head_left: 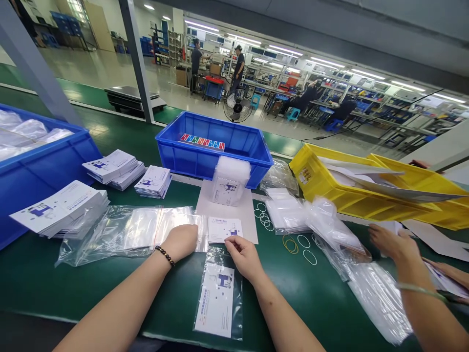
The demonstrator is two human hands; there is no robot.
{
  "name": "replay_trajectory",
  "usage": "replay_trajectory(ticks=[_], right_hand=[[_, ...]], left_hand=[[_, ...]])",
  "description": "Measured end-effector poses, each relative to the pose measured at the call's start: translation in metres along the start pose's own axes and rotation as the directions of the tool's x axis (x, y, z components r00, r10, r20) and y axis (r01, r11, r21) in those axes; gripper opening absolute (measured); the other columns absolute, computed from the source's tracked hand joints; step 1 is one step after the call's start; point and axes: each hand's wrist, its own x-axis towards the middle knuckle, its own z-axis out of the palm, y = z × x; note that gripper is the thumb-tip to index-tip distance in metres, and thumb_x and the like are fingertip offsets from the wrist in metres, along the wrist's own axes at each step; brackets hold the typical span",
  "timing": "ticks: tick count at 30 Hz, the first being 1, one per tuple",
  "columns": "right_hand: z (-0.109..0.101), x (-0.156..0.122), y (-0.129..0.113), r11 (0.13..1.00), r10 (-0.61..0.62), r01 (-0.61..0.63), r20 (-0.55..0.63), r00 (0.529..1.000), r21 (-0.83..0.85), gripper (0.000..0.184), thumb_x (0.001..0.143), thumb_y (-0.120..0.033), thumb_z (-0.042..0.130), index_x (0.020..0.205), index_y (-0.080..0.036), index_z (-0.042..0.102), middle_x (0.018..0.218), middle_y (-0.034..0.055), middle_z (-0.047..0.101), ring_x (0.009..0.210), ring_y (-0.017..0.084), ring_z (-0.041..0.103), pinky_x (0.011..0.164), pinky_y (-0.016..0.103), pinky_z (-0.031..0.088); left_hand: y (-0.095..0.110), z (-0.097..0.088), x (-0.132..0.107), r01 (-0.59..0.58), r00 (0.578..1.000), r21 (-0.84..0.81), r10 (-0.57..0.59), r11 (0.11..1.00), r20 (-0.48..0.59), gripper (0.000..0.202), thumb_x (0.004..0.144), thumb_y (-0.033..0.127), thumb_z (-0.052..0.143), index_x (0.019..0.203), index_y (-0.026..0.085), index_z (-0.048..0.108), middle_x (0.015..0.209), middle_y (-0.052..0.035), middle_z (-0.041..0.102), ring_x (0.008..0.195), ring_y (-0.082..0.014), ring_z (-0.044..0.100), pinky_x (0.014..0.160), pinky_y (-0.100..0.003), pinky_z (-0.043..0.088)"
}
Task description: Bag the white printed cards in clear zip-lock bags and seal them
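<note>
My left hand (182, 243), with a dark beaded bracelet, rests with curled fingers on the end of a pile of clear plastic bags (141, 229); its fingertips are partly hidden. Thumb and forefinger of my right hand (243, 255) close at the lower right corner of a small stack of printed white cards (223, 227). Between my forearms lies a clear bag with a printed card inside (216, 300). Behind the small stack, bagged cards (229, 183) stand upright on a whitish sheet (205, 198).
Card stacks (153, 181) lie left, near a blue bin of plastic bags (78, 146). Another blue bin (190, 161) stands behind, a yellow bin (351, 200) at back right. Rubber bands (309, 257) and bag piles lie right. A co-worker's hand (395, 242) works at far right.
</note>
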Motion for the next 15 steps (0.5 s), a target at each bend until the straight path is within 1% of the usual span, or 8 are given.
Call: replay_trajectory(ticks=[2,4,7,9,10,11,13,15], right_hand=[[0.001,-0.001,-0.002,0.999,-0.043,0.043,-0.007,0.999,-0.012,0.022,0.079,-0.031,0.048,0.071,-0.017,0.063,0.065,0.0018,0.061,0.057,0.013,0.053,0.056,0.024,0.043],[0.002,-0.002,-0.004,0.997,-0.083,0.083,-0.002,0.997,0.002,0.024,0.08,-0.033,0.047,0.073,-0.017,0.064,0.068,0.0026,0.062,0.06,0.013,0.054,0.058,0.023,0.044],[0.005,-0.005,-0.005,0.996,-0.088,0.085,0.082,0.993,0.035,0.028,0.081,-0.035,0.047,0.091,-0.015,0.064,0.062,0.0004,0.06,0.054,0.012,0.053,0.054,0.022,0.044],[0.008,-0.007,-0.005,0.996,-0.073,0.077,0.105,0.992,-0.035,0.033,0.081,-0.031,0.046,0.105,-0.014,0.06,0.058,-0.0011,0.059,0.049,0.012,0.052,0.052,0.023,0.044],[0.01,-0.008,-0.005,0.992,-0.073,0.083,0.097,0.993,-0.095,0.035,0.082,-0.028,0.044,0.11,-0.014,0.059,0.059,0.0,0.061,0.051,0.013,0.054,0.053,0.024,0.046],[0.011,-0.008,-0.004,0.983,-0.083,0.095,0.079,0.993,-0.159,0.036,0.082,-0.025,0.041,0.114,-0.015,0.057,0.065,0.0024,0.065,0.055,0.015,0.058,0.057,0.026,0.047],[0.012,-0.009,-0.003,0.956,-0.126,0.134,0.047,0.991,-0.26,0.039,0.083,-0.02,0.037,0.118,-0.016,0.056,0.084,0.0082,0.069,0.07,0.019,0.064,0.066,0.03,0.05],[0.012,-0.009,0.0,0.927,-0.184,0.188,0.043,0.982,-0.324,0.042,0.083,-0.017,0.035,0.121,-0.017,0.053,0.099,0.0105,0.068,0.081,0.021,0.065,0.071,0.031,0.051]], left_hand=[[0.004,-0.005,-0.003,-0.01,1.0,-0.016,0.01,1.0,-0.024,0.018,0.079,0.018,0.038,0.075,0.015,0.056,0.081,-0.0134,0.065,0.073,-0.0245,0.061,0.056,-0.029,0.037],[0.011,-0.009,-0.009,-0.067,0.997,-0.127,0.062,0.99,-0.04,0.018,0.08,0.023,0.037,0.072,0.018,0.053,0.077,-0.008,0.064,0.07,-0.0204,0.059,0.055,-0.026,0.037],[0.023,-0.006,-0.018,-0.178,0.983,-0.375,0.179,0.91,-0.035,0.015,0.076,0.026,0.041,0.065,0.019,0.048,0.065,-0.0007,0.058,0.061,-0.0154,0.054,0.05,-0.023,0.034],[0.03,0.001,-0.021,-0.211,0.975,-0.436,0.218,0.875,-0.035,0.015,0.074,0.027,0.042,0.061,0.019,0.044,0.06,0.0012,0.053,0.056,-0.0141,0.049,0.049,-0.023,0.031],[0.032,0.004,-0.022,-0.217,0.974,-0.443,0.22,0.87,-0.044,0.017,0.073,0.028,0.042,0.059,0.019,0.043,0.058,0.0018,0.05,0.055,-0.0138,0.047,0.048,-0.023,0.03],[0.034,0.007,-0.022,-0.217,0.975,-0.458,0.215,0.862,-0.056,0.02,0.074,0.03,0.043,0.058,0.019,0.042,0.056,0.0023,0.048,0.054,-0.0135,0.045,0.048,-0.023,0.029],[0.035,0.012,-0.02,-0.209,0.977,-0.532,0.197,0.82,-0.08,0.027,0.075,0.038,0.043,0.056,0.019,0.04,0.054,0.0034,0.044,0.053,-0.0129,0.042,0.049,-0.024,0.029],[0.036,0.015,-0.018,-0.213,0.975,-0.641,0.203,0.737,-0.09,0.032,0.076,0.044,0.043,0.057,0.019,0.043,0.053,0.0038,0.043,0.053,-0.0125,0.041,0.05,-0.024,0.031]])
